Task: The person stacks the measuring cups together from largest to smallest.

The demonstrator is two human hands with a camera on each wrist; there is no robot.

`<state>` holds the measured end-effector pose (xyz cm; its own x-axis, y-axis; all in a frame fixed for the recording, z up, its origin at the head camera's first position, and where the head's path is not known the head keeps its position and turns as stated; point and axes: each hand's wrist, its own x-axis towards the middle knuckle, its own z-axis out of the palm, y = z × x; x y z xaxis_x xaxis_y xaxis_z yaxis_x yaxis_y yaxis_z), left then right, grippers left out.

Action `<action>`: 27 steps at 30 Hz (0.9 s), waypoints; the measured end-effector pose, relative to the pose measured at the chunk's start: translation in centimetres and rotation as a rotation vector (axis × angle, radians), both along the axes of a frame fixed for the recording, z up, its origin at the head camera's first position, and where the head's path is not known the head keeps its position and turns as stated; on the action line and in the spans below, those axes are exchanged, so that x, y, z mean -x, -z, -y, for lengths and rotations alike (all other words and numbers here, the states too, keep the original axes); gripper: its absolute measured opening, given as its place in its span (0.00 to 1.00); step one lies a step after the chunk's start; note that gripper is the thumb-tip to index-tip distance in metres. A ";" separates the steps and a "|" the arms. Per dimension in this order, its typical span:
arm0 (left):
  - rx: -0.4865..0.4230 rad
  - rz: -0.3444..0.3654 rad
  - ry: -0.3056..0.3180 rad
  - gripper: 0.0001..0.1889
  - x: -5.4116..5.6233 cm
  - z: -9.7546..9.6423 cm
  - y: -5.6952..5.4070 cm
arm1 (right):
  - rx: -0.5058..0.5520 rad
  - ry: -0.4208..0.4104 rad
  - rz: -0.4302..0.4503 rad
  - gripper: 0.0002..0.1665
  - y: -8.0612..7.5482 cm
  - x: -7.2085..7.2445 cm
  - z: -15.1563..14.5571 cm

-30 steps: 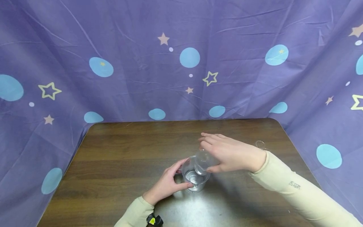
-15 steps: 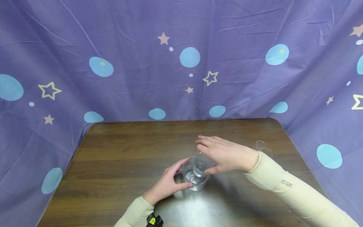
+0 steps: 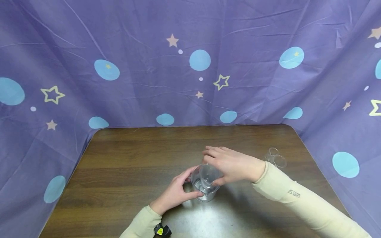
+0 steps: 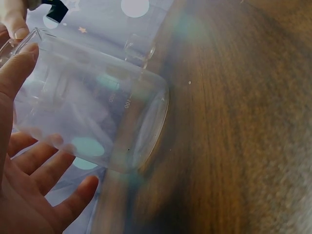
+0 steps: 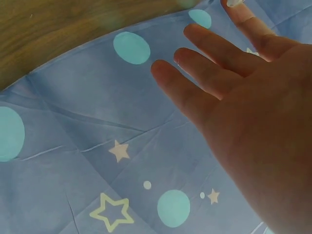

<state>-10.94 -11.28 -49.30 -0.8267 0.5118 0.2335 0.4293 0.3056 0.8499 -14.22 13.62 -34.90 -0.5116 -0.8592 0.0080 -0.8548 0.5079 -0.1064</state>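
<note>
A large clear beaker (image 3: 205, 198) stands on the table, my left hand (image 3: 177, 191) holding it round the side with the thumb at the rim by the spout. In the left wrist view, the wall of the large beaker (image 4: 97, 112) carries faint printed markings. My right hand (image 3: 233, 165) reaches over from the right and grips a smaller clear beaker (image 3: 209, 175) by its rim, thumb on the near side. That small beaker is tilted and partly inside the large one's mouth. The right wrist view has the right hand (image 5: 253, 112) with several fingers extended; the small beaker is out of sight there.
Two more small clear glass vessels, a farther one (image 3: 273, 152) and a nearer one (image 3: 279, 161), stand at the back right beyond the right forearm. Purple curtain (image 3: 143, 82) with stars and dots surrounds the wooden table (image 3: 119, 172).
My right hand has moved left and toward me, bringing the small beaker further into the large beaker's mouth. The two glass vessels behind the arm have come into fuller view. The left hand has stayed still.
</note>
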 end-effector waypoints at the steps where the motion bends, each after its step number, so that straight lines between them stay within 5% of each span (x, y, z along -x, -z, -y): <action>1: 0.002 0.002 0.001 0.44 0.0 0.0 0.0 | -0.002 0.000 0.003 0.35 0.1 0.0 0.0; 27: 0.016 0.020 0.004 0.44 0.0 0.0 -0.2 | -0.068 -0.011 -0.054 0.39 2.3 0.3 1.2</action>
